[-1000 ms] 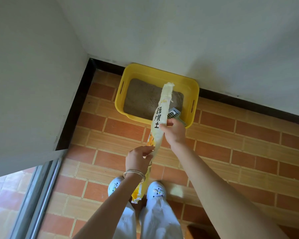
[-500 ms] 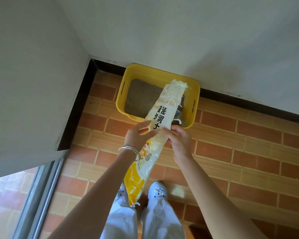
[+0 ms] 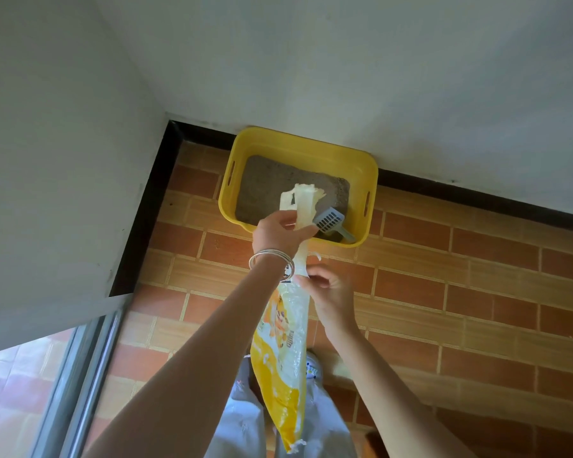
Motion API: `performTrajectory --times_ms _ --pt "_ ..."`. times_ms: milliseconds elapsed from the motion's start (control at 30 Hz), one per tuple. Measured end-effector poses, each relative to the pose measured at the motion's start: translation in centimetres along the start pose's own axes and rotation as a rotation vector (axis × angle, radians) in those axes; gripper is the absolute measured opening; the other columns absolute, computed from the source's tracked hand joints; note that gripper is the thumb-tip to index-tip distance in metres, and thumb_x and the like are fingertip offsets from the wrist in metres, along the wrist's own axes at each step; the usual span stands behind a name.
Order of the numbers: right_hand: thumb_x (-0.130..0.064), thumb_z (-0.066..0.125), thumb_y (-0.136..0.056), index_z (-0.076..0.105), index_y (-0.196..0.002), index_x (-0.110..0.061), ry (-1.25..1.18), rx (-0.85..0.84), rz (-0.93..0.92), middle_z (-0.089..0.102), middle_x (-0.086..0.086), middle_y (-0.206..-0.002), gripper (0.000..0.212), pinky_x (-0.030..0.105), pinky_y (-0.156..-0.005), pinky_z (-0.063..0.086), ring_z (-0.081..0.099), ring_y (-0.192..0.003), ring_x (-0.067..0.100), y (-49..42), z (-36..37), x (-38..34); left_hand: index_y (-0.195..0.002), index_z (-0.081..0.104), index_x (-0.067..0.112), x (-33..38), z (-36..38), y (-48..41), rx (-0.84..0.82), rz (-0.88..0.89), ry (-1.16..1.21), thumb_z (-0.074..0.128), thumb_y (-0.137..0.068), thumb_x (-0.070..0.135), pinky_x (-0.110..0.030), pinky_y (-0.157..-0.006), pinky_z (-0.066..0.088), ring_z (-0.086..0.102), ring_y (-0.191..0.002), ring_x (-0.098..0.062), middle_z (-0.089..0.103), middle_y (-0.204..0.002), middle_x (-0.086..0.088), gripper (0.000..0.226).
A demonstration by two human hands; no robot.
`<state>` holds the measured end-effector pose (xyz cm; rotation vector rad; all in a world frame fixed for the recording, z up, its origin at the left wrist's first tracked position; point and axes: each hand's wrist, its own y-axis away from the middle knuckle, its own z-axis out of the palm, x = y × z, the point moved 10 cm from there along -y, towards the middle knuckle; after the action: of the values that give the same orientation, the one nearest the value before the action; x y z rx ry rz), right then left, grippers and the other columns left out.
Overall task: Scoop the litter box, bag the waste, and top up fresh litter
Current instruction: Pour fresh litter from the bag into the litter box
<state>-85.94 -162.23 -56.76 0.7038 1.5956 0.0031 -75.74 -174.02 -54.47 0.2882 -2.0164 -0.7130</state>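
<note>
Brick-patterned floor (image 3: pixel 477 292) — the yellow litter box (image 3: pixel 311 148) sits on it, against the dark skirting (image 3: pixel 477 199).

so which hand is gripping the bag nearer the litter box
The left hand, the one with bangles on its wrist: it grips the litter bag near its top end, by the litter box's rim. The right hand holds the bag lower down.

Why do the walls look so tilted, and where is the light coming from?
Head view: the wide-angle lens skews the black skirting and floor tiles; daylight is brightest on the outer floor beyond the sliding door frame, lower left; the litter bag glints.
</note>
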Motion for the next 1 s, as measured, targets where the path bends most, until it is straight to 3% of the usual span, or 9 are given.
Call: performTrajectory --times_ms 133,233,400,567,667,800,933,1000 --pt "-0.002 0.073 -0.074 0.068 -0.076 0.0 0.017 -0.026 0.029 0.067 0.005 -0.069 0.006 0.022 -0.062 0.047 0.058 -0.063 0.01 0.7 0.0 0.3 -0.1 0.072 0.022 -2.1 -0.7 0.3 0.047 -0.131 0.068 0.077 -0.074 0.019 -0.021 -0.07 0.049 0.064 -0.083 -0.011 0.065 -0.08 0.012 0.027" --pt "-0.002 0.074 -0.074 0.069 -0.074 -0.013 0.008 -0.095 0.131 0.066 -0.01 -0.064 0.012 0.015 -0.063 0.045 0.058 -0.061 0.001 1.3 0.4 0.8 -0.082 0.069 0.028 -3.9 -1.0 0.7 0.067 -0.218 0.158 0.079 -0.07 0.012 -0.032 -0.081 0.055 0.067 -0.084 -0.015 0.068 -0.076 0.012 0.022" --pt "-0.005 0.066 -0.084 0.068 -0.087 -0.02 -0.019 -0.206 0.243 0.071 -0.004 -0.086 0.016 0.02 -0.075 0.053 0.066 -0.08 0.005 1.4 0.3 0.8 -0.08 0.069 0.022 -4.2 -1.0 1.8 0.06 -0.2 0.186 0.079 -0.068 0.006 -0.031 -0.075 0.055 0.066 -0.072 -0.013 0.068 -0.074 0.011 0.022" --pt "-0.015 0.056 -0.09 0.063 -0.098 -0.014 -0.111 -0.069 0.255 0.067 0.005 -0.098 0.01 0.028 -0.083 0.055 0.065 -0.092 0.016 -1.7 -2.3 -1.9 -0.07 0.064 0.023 -4.8 -0.7 3.2 0.043 -0.143 0.237 0.079 -0.067 0.0 -0.03 -0.074 0.055 0.064 -0.067 -0.014 0.067 -0.07 0.007 0.027" --pt "-0.02 0.058 -0.091 0.061 -0.091 -0.019 -0.137 0.029 0.307 0.066 0.001 -0.095 0.004 0.033 -0.082 0.055 0.065 -0.092 0.017 -3.5 -3.1 -3.3 -0.068 0.063 0.025 -4.9 -0.6 3.9 0.038 -0.085 0.24 0.079 -0.067 -0.003 -0.028 -0.074 0.053 0.062 -0.063 -0.005 0.065 -0.069 0.009 0.032" --pt "-0.035 0.065 -0.085 0.063 -0.083 -0.019 -0.141 0.12 0.441 0.069 0.002 -0.093 0.016 0.033 -0.076 0.057 0.066 -0.088 0.016 -4.7 -3.7 -3.1 -0.067 0.062 0.023 -5.0 -0.2 4.5 0.015 -0.051 0.228 0.078 -0.067 -0.005 -0.016 -0.067 0.05 0.06 -0.06 -0.001 0.064 -0.069 0.006 0.033" --pt "-0.005 0.067 -0.082 0.064 -0.083 -0.006 -0.084 0.119 0.491 0.068 0.011 -0.098 0.003 0.028 -0.07 0.058 0.067 -0.088 0.02 -4.5 -3.7 -2.4 -0.066 0.061 0.025 -5.4 -0.2 4.8 -0.001 -0.029 0.183 0.078 -0.066 -0.005 -0.019 -0.068 0.049 0.055 -0.053 0.007 0.063 -0.067 0.009 0.034" --pt "0.004 0.062 -0.081 0.063 -0.075 -0.004 -0.113 0.111 0.469 0.067 0.011 -0.094 0.01 0.023 -0.066 0.058 0.066 -0.085 0.02 -4.0 -3.4 -2.2 -0.067 0.06 0.026 -5.6 -0.4 4.9 -0.009 -0.013 0.137 0.079 -0.066 -0.004 -0.021 -0.07 0.049 0.057 -0.059 0.004 0.063 -0.07 0.008 0.035"
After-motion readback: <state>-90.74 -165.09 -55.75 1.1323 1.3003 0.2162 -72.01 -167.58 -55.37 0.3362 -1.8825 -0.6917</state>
